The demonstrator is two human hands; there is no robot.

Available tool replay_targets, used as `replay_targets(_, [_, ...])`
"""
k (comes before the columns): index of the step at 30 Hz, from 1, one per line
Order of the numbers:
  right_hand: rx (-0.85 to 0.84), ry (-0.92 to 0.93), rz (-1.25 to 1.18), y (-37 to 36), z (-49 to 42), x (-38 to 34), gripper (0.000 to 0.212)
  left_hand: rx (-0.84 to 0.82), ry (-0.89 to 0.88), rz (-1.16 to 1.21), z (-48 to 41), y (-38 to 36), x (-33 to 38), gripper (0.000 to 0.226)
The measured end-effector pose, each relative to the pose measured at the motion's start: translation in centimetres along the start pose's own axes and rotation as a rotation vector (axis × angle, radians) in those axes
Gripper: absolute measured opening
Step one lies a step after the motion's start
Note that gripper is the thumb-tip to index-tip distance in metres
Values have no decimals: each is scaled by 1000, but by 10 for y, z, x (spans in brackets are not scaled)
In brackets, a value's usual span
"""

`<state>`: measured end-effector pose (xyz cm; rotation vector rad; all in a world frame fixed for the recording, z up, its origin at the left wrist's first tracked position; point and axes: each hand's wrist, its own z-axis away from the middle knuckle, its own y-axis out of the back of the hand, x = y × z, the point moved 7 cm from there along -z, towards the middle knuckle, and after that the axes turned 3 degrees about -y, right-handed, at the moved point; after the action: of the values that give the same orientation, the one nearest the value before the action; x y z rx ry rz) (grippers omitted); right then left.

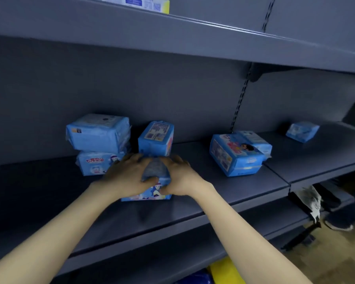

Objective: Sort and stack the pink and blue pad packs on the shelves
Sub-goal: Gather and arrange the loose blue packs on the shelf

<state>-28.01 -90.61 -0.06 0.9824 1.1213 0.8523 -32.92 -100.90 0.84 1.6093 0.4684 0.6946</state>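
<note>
The held pack (152, 192), blue, sits near the front middle of the shelf (203, 203), its lower edge on or just above the board; which, I cannot tell. The left hand (127, 175) and right hand (180, 177) clasp it from either side, fingers curled over its top and thumbs meeting at the front. Just behind it stands an upright pack (156, 138), and to the left, close by, a stack (97, 146) of two blue packs. Well to the right lie the side packs (236, 154), one partly behind the other, and a far pack (302, 131) lies alone beyond the shelf joint. No pink pack shows. The step looks like gathering blues: this one is probably bound for the stack. That calls for a firm two-handed lift, then a flat, square set-down so the soft wrappers do not slide.
</note>
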Motion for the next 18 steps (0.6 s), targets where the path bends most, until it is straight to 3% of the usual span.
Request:
replay_targets(6, [-64, 94, -100, -4, -13, 1, 94, -155, -11, 67, -6, -5, -12, 97])
replay_targets(14, [-116, 195, -185, 0, -9, -9, 91, -144, 5, 85, -1, -1, -14, 95])
replay_targets(18, [-41, 260, -264, 4, -5, -26, 82, -154, 27, 95, 14, 1, -26, 91])
